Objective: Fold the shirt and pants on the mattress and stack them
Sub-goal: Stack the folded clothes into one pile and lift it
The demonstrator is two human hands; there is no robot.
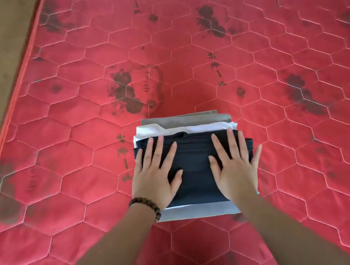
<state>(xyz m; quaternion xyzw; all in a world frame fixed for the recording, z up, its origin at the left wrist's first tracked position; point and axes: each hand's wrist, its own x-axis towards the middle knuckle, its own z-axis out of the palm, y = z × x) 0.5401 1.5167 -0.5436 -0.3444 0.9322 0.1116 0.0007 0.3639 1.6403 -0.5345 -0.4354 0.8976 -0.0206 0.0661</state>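
Dark navy folded garment (195, 170) tops your stack on the red mattress (273, 73), long axis left-right; your left hand (156, 180) and right hand (235, 168) press it, fingers straight and spread.

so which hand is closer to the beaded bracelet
Left. The beaded bracelet sits on the wrist of the left hand; the right hand lies across the dark folded garment, well away.
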